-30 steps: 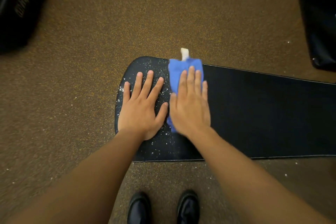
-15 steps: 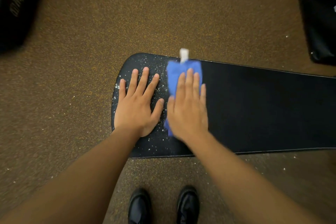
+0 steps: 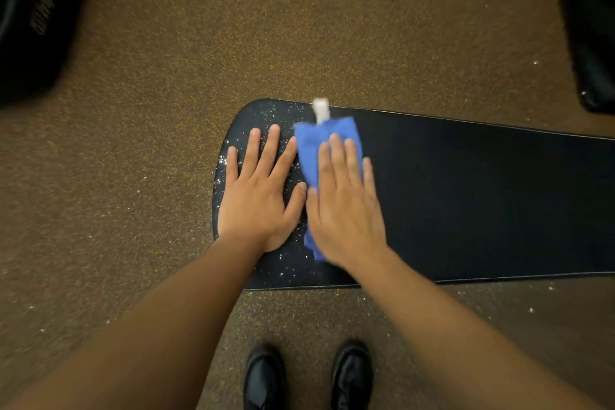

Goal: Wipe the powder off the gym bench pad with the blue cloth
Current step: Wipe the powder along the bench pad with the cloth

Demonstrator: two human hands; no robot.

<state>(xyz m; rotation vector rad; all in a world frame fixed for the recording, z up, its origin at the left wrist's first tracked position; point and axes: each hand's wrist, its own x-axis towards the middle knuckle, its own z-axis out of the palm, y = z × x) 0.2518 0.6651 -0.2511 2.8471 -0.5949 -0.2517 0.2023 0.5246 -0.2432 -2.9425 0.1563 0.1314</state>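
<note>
Since 0.5 s ago: right hand [image 3: 344, 206] with blue cloth [image 3: 324, 146] has shifted slightly left, thumb now touching the left thumb; left hand [image 3: 258, 191] unchanged. Right hand lies flat, fingers extended and close together, palm pressing the cloth onto the black gym bench pad [image 3: 482, 196]. Left hand flat, fingers spread, on the pad's rounded end. White powder [image 3: 286, 255] specks remain around the left hand. White tag [image 3: 321, 110] protrudes beyond the cloth's far edge. Black shoes [image 3: 264, 376] below.
</note>
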